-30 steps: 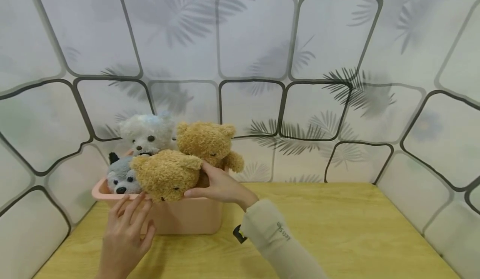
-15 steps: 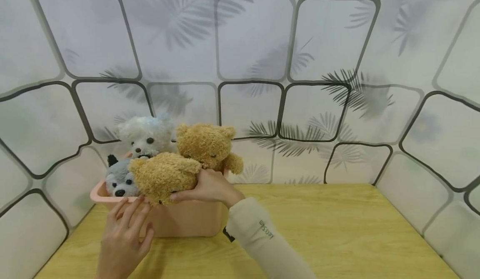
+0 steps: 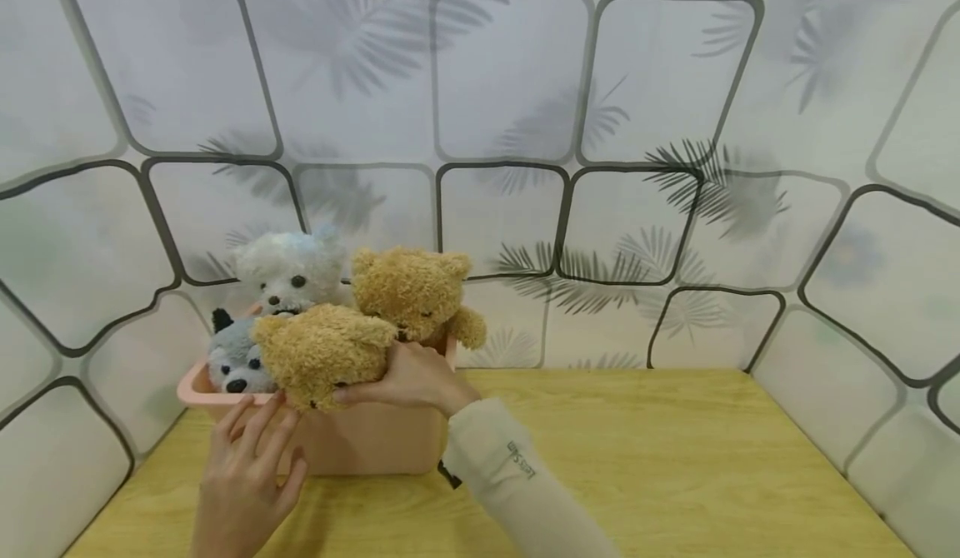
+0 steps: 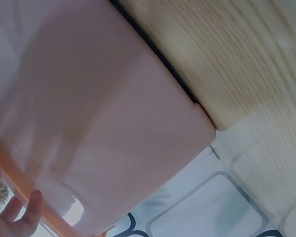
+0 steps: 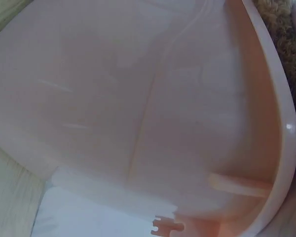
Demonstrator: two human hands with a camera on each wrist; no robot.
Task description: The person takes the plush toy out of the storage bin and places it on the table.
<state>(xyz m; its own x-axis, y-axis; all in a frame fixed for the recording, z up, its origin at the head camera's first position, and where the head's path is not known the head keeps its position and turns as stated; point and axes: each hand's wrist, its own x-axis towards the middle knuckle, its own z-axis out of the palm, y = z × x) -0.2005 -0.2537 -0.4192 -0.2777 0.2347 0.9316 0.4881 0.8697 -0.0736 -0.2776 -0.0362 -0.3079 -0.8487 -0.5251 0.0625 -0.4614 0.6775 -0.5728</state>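
Note:
A golden-brown teddy bear (image 3: 326, 354) lies tilted at the front of a pink plastic bin (image 3: 367, 441). My right hand (image 3: 412, 379) grips its right side, the thumb across its face. My left hand (image 3: 247, 470) is in front of the bin, its fingertips touching the front rim beside the bear. In the left wrist view, my left fingers (image 4: 32, 210) are close to the bin's rim (image 4: 19, 182). Also in the bin are a white plush dog (image 3: 292, 271), a grey husky plush (image 3: 240, 358) and a second brown teddy bear (image 3: 412, 291).
The bin stands at the left of a wooden table (image 3: 637, 458). A patterned fabric wall (image 3: 510, 83) encloses the back and sides. The second bear's arm (image 3: 468, 327) hangs over the bin's right rim.
My right hand has moved left and slightly down, pushing the front teddy bear a little left and lower in the bin. My left hand has hardly moved.

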